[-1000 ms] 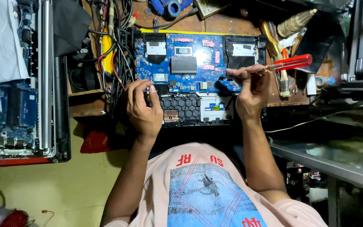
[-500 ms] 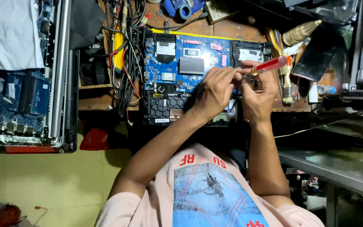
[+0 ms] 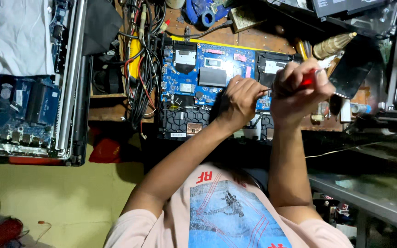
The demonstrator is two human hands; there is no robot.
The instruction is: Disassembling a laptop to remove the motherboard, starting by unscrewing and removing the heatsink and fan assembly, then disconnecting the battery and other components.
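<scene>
An opened laptop base with a blue motherboard [image 3: 194, 73] lies on the wooden bench in front of me. My right hand [image 3: 299, 94] is closed around a red-handled screwdriver [image 3: 308, 79], its thin shaft pointing left toward my other hand. My left hand [image 3: 237, 101] rests over the right part of the board, fingers pinched at the screwdriver's tip [image 3: 265, 90]. What lies under the fingers is hidden.
A bundle of cables [image 3: 138, 69] hangs left of the laptop. Another stripped laptop [image 3: 19, 105] with a white cloth [image 3: 19, 36] sits far left. Blue tape rolls [image 3: 203, 14] and a brass-coloured tool [image 3: 331, 45] lie at the back. A metal shelf [image 3: 368, 202] stands right.
My left hand moved from the laptop's lower left across to the screwdriver tip. My right hand turned so the red handle is now wrapped in my fist.
</scene>
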